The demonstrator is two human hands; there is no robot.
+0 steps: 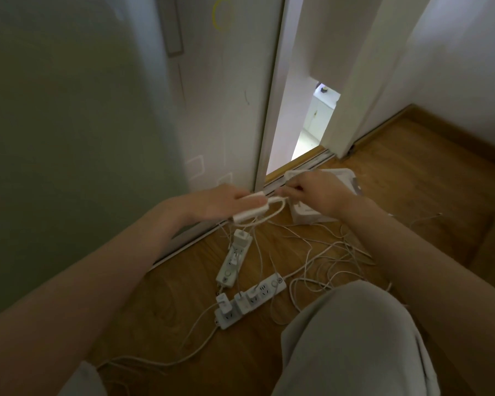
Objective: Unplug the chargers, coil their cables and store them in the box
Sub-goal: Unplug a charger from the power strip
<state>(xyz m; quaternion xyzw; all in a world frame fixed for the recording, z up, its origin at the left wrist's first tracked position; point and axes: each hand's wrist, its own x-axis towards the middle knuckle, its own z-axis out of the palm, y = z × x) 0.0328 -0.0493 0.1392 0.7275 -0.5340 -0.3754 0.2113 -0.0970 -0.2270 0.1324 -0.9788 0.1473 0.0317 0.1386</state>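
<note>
Your left hand point(220, 202) grips a white oblong plastic charger point(252, 211). The thumb is laid along its top and the fingers are tucked under it, so the hand is closed round the block. It is held in the air just left of the white square plastic box point(345, 176).

Your right hand point(320, 192) is in front of that box and hides much of its near side. Its fingers are curled together and pinch the charger's thin white cable point(279, 211) near the block's end. From that pinch the cable hangs in one loose loop beneath the charger. How many turns the loop has is too blurred to tell.

The box sits on the brown wooden floor point(183, 310), hard against the sliding-door track point(306, 164). The white door frame point(272, 110) rises behind the box, to its left.

Nearer you than the box, and left of it, lie three white power strips:
- a slanted strip point(232, 264) with a white plug-in adapter point(240, 237) seated at its far end
- a longer strip point(269, 290)
- a short strip point(226, 317), nearest you, with a cube charger point(222, 300) standing in it

A tangle of white cables point(335, 252) sprawls over the floor in front of the box, and some strands run across the strips. Your knee in grey trousers point(355, 338) fills the foreground on the near side of that tangle.
</note>
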